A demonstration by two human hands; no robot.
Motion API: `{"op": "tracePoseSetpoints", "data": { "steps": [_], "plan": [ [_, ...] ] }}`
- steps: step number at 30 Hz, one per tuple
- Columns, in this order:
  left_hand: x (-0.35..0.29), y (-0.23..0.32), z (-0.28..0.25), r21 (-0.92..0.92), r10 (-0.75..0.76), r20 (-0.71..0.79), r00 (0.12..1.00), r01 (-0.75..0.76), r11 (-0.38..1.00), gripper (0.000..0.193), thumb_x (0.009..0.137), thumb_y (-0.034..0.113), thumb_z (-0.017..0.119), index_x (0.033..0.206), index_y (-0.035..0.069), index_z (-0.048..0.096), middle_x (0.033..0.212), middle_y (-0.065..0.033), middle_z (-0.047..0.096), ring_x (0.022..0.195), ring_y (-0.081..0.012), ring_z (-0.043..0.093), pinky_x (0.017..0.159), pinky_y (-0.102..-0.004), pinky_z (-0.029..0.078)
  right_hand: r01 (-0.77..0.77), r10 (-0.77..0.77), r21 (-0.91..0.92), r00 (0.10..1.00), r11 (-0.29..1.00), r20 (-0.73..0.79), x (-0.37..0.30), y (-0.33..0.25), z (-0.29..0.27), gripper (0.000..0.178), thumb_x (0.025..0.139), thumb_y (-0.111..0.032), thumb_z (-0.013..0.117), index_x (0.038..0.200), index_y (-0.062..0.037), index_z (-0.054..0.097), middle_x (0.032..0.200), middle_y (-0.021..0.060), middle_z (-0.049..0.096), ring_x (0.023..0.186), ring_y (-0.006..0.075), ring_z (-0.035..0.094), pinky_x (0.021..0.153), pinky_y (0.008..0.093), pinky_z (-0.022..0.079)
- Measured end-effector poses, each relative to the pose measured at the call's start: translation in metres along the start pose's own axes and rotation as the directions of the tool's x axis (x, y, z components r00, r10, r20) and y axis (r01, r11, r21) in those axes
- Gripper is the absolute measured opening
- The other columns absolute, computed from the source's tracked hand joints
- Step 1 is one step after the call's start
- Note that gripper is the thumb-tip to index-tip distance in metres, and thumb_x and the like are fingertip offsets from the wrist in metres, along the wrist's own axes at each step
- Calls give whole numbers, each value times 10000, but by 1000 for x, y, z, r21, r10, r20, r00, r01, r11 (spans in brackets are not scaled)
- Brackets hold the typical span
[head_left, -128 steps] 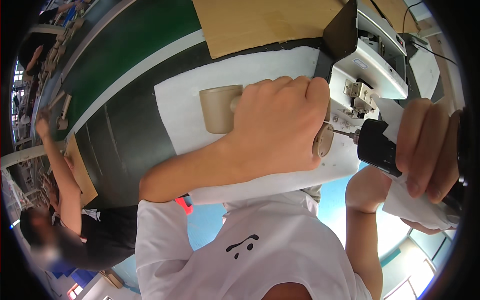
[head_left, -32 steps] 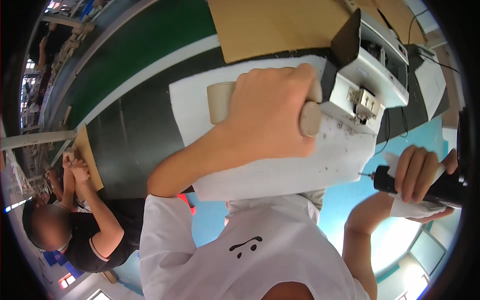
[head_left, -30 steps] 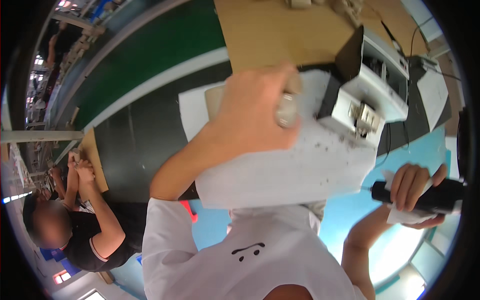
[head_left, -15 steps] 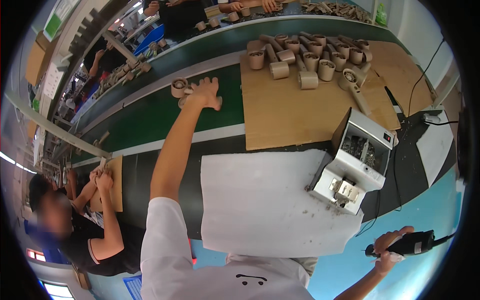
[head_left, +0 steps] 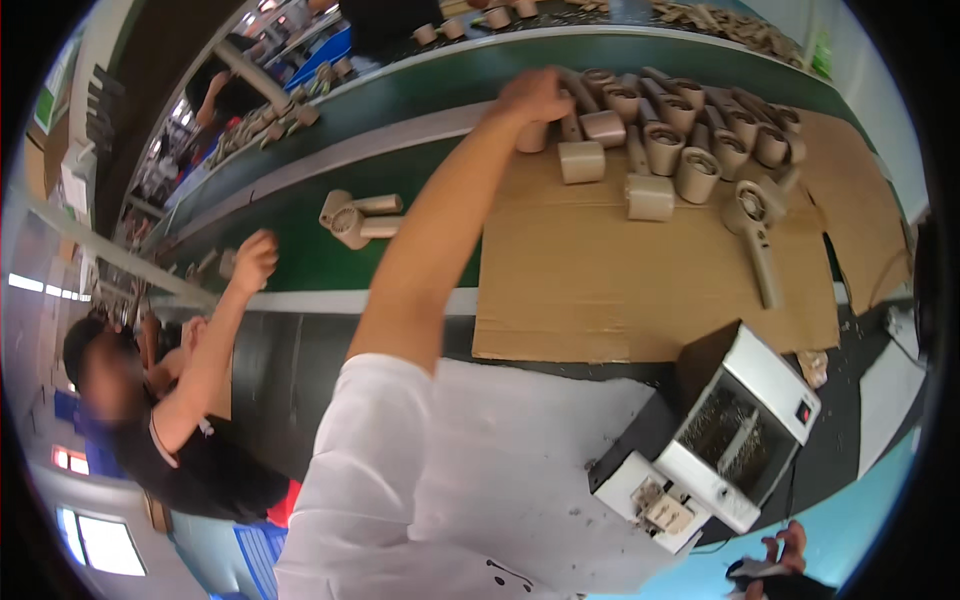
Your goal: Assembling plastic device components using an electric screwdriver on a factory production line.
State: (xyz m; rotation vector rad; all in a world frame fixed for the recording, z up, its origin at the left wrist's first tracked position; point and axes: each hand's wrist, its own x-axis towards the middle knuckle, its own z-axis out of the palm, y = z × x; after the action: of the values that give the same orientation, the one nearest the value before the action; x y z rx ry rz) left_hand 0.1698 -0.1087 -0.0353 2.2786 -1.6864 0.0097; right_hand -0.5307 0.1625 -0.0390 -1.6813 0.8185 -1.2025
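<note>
My left arm stretches far forward, and my left hand (head_left: 535,98) is closed on a beige hair-dryer-shaped housing (head_left: 532,137) at the far left corner of the cardboard. The hand hides the top of that housing. Several more such housings (head_left: 697,176), each a round head with a straight handle, crowd the back of the cardboard beside it. At the lower right edge, my right hand (head_left: 788,552) holds a black power screwdriver (head_left: 768,580), partly cut off by the picture's rim. Two similar housings (head_left: 350,226) lie on the green belt, left of my forearm.
A silver screw feeder (head_left: 735,425) stands right of the white mat (head_left: 520,450). The cardboard sheet (head_left: 570,290) overlaps the green conveyor belt (head_left: 290,255). At left, a co-worker's arm (head_left: 215,350) reaches over the belt. Other people work across the line.
My left hand has moved right and away, from the two housings on the belt to the cardboard's far corner. My right hand has dropped toward the lower edge. The co-worker's arm has lifted over the belt.
</note>
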Motion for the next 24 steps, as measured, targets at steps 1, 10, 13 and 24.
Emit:
{"op": "tracePoseSetpoints", "data": {
  "steps": [1, 10, 13, 24],
  "plan": [
    [15, -20, 10, -72, 27, 47, 999, -24, 997, 553, 792, 418, 656, 1200, 47, 633, 1169, -203, 668, 1108, -357, 630, 1002, -429, 477, 13, -14, -16, 1000, 1000, -27, 6, 3, 2, 482, 897, -315, 693, 1250, -42, 510, 1316, 309, 487, 1205, 446, 498, 918, 564, 498],
    [-49, 26, 29, 189, 173, -414, 894, -101, 977, 467, 805, 471, 603, 1027, 72, 701, 1006, -143, 718, 965, -313, 684, 855, -414, 527, 66, -63, -217, 998, 974, 20, 18, -1, -1, 478, 940, -328, 623, 1265, -1, 494, 1275, 320, 500, 1195, 459, 501, 880, 570, 523],
    [-104, 33, 14, 175, 216, -445, 869, -152, 973, 483, 831, 474, 588, 1078, 69, 675, 1035, -144, 711, 992, -330, 677, 863, -432, 529, 82, -83, -197, 997, 977, 7, 13, -3, 7, 480, 943, -322, 619, 1257, 21, 502, 1268, 328, 501, 1177, 453, 518, 872, 558, 531],
    [-199, 66, -21, 140, -123, 154, 980, 102, 985, 302, 829, 281, 642, 987, 45, 746, 1065, -169, 712, 1005, -333, 686, 842, -430, 549, 143, -160, -94, 967, 985, -199, -3, -27, 46, 278, 901, -226, 560, 813, 34, 594, 692, 178, 596, 634, 308, 617, 605, 428, 557]
  ]
}}
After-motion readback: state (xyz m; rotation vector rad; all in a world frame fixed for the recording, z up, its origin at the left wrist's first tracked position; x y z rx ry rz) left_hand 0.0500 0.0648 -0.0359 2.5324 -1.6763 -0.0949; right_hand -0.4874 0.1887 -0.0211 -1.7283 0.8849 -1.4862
